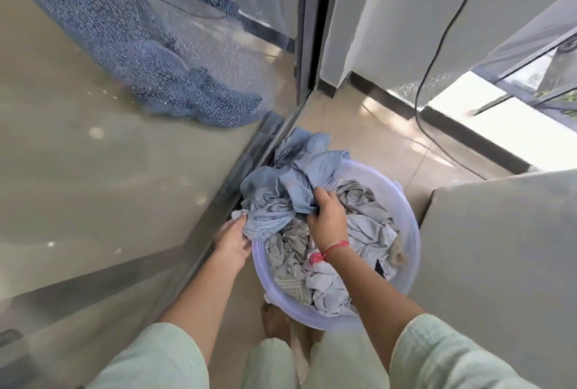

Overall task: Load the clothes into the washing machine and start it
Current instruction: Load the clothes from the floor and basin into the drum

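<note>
I see right hand (327, 220) clenching blue garment (312, 163) at tub (412, 232) far rim; left hand (232, 242) at left rim, fingers hidden, grip unclear

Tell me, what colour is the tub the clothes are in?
The tub is pale lilac and slightly see-through, best seen in the head view.

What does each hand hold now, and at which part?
The right hand grips the light blue garment at a bunched fold near its middle. The left hand meets its lower edge; its fingers are hidden.
</note>
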Demonstrator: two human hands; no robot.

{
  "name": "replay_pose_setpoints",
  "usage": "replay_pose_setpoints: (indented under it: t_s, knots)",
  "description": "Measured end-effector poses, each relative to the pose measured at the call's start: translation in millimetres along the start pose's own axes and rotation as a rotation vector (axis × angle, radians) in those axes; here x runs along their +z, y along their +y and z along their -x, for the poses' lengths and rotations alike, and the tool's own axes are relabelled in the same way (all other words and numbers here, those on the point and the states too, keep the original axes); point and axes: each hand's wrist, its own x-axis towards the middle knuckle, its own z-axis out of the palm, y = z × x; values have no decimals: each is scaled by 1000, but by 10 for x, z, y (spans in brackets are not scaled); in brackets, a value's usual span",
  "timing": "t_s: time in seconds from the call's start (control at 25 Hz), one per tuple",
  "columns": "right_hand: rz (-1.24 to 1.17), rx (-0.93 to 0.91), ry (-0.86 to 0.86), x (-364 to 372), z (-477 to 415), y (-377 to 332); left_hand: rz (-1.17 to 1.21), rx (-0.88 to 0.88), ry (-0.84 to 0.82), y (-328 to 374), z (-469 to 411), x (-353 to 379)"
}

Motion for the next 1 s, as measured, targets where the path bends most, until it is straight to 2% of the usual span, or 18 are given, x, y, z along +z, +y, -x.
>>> replay_pose_setpoints:
  t_s: [0.08,0.2,0.36,0.56,0.72,0.88,1.0]
  knots:
    - [-77,7,61,-308,256,-176,53,213,80,110,323,32]
    - [-207,6,157,-897,861,-615,19,527,45,460,1078,156]
    - [-281,-78,359,-1706,1648,-1479,-254,936,-64,1095,2632,347]
    - [-175,-260,379,-2527,2110,-2201,-623,1398,-281,1847,4475,384]
    - [-225,-250,423,-3085,2097,-2322,-961,1660,-358,2139,5556,260]
    - [-238,-289,638,-3691,2012,-2513,-989,1859,-406,2193,6319,128]
    - [-298,-304,628,-4064,1943,-2699,-1034,1886,-508,2209,6649,33]
